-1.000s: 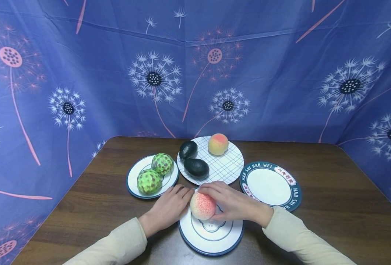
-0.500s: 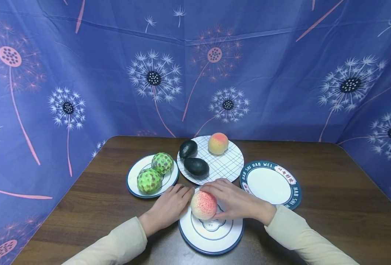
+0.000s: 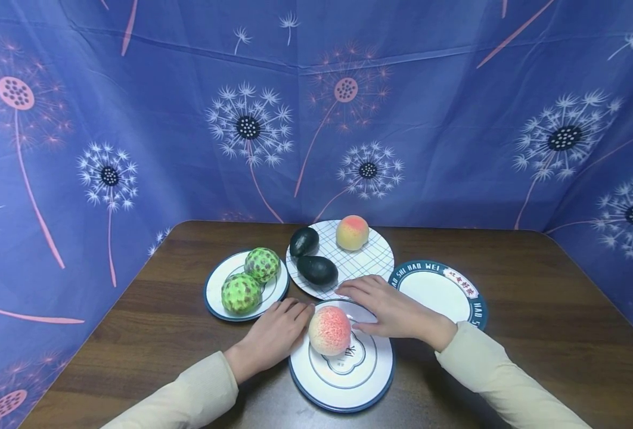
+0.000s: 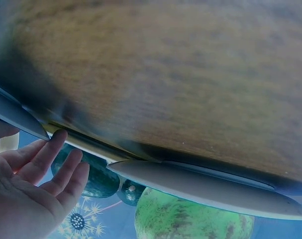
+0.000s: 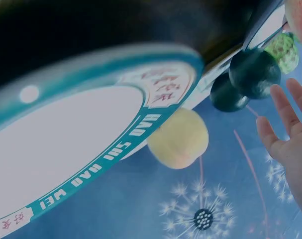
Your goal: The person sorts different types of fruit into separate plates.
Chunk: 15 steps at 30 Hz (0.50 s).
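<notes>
In the head view, we see the pink peach (image 3: 329,330) sitting on the near plate (image 3: 343,390), left of its middle and toward the far side. Our left hand (image 3: 276,333) lies at that plate's left edge, its fingers loosely extended. Our right hand (image 3: 391,310) is over the far right part of the plate, fingers and thumb spread, with a slight gap between thumb and fruit. Neither hand is clamped on anything. Beyond them, two dark fruits (image 3: 317,270) and a yellow peach (image 3: 353,233) share the gridded plate (image 3: 367,274).

We judge the pink peach light, fairly firm foam, its grainy skin giving good grip. We would take it round its widest part, thumb opposite fingers, squeezing gently lest it dent; being round, it could roll if nudged. The plate looks hard, smooth and breakable, best held by its rim.

In the left wrist view, our left fingers stretch out beside a plate's rim, one fingertip at its edge; whether it presses, we cannot tell.

In the right wrist view, our right fingers stand apart, grasping nothing, with the pink peach cut off in the upper corner and the lettered plate (image 5: 66,134) large alongside.
</notes>
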Tool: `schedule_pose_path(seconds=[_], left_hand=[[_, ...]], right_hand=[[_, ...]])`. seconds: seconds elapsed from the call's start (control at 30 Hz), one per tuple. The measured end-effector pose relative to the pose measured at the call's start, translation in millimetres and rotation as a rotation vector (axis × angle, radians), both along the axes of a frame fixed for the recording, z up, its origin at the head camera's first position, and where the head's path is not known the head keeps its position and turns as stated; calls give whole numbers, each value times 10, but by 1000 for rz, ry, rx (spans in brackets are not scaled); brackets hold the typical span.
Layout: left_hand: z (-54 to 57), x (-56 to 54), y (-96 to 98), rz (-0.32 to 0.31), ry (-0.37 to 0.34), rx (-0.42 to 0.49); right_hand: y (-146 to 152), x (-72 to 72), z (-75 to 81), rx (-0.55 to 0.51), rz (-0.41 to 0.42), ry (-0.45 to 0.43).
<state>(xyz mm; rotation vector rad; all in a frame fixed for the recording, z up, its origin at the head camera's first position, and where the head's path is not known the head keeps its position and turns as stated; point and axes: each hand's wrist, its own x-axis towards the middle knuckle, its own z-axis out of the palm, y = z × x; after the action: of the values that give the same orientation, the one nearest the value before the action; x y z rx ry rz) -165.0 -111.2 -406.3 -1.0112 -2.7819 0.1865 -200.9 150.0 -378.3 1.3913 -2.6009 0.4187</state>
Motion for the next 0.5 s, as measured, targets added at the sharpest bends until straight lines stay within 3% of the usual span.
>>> schedule_pose_path(seconds=[0.5], left_hand=[[2, 2, -1, 0, 2, -4]], right_hand=[[100, -321, 78, -31, -154, -35]])
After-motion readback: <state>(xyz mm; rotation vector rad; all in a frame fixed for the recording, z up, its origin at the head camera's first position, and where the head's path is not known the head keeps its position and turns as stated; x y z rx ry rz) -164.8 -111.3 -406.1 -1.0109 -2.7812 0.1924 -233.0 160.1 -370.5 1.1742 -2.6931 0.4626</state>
